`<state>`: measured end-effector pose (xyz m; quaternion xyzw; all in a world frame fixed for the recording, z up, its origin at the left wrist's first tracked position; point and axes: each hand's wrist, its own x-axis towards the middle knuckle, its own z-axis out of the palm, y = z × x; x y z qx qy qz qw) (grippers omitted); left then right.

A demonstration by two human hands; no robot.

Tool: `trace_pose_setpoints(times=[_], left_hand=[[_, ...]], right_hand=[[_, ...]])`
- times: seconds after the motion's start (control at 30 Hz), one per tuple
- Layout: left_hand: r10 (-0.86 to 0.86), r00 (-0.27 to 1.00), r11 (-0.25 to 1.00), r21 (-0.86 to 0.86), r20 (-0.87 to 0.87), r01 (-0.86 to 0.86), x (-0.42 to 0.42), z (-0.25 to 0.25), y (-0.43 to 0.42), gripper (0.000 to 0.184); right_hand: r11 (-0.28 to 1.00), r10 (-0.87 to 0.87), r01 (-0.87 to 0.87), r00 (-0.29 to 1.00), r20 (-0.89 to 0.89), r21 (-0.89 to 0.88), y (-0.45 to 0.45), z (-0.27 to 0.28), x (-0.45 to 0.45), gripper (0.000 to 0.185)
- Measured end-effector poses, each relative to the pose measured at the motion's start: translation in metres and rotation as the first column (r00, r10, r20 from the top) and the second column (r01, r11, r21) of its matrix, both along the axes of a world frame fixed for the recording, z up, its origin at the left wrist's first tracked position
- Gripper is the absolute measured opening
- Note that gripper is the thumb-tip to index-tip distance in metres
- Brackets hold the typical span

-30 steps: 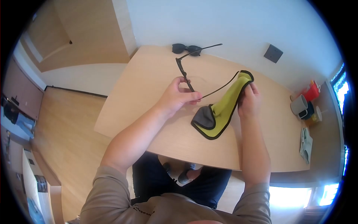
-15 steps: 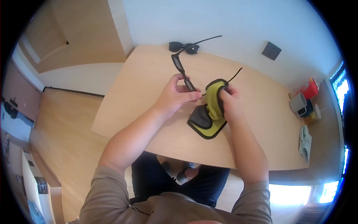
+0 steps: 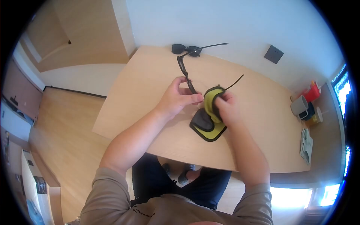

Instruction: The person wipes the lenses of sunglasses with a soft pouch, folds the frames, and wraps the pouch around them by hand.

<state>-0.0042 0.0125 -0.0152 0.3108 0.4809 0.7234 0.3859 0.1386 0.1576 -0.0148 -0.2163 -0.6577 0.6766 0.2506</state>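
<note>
**Holding the dark-framed glasses (image 3: 182,67) above the desk (image 3: 138,82), cloth around one temple**

Pinching the frame near one hinge, the thumb and fingers of your left hand (image 3: 174,98) grasp the glasses at the end closest to you. That grip probably serves to steady the frame while leaving the temple free for your other hand. The glasses are tilted and unfolded in the air over the desk, with the far temple (image 3: 213,45) reaching toward the wall (image 3: 225,22).

Your right hand (image 3: 229,110) has its fingers closed on the yellow-green cloth (image 3: 213,135), bunched at the near temple (image 3: 236,81), whose tip sticks out past the fabric. The fold seems meant to put cloth on both sides of that thin piece, though you cannot tell from here whether it wraps fully round. The cloth's lower corner, black-edged with a grey flap turned over, hangs down and seems to rest on the desk.

A pair of sunglasses (image 3: 179,48) lies by the wall, perhaps set there to be out of your hands' way. The grey mug (image 3: 299,105) stands at the right side, well apart from your work.

For writing, your T-shirt (image 3: 180,210) carries dark lettering, too small and skewed to read surely. No brand is legible on the glasses or cloth.
</note>
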Motion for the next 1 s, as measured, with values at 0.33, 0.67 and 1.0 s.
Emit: trace_pose_setpoints(times=[0.33,0.67,1.0], left_hand=[[-0.035,0.999,0.997,0.063,0.011,0.034,0.002,-0.006,0.004,0.061],[0.021,1.0,0.994,-0.103,-0.018,-0.023,0.001,0.001,0.0,0.064],[0.231,0.967,0.937,0.241,0.111,-0.252,-0.004,0.0,0.003,0.069]], right_hand=[[0.999,-0.025,0.017,0.985,-0.172,-0.049,0.02,0.0,0.003,0.018],[0.956,-0.293,0.241,0.795,-0.531,-0.168,0.066,0.022,0.021,0.015],[0.512,-0.552,0.754,0.656,-0.514,0.412,0.074,0.018,0.021,0.057]])
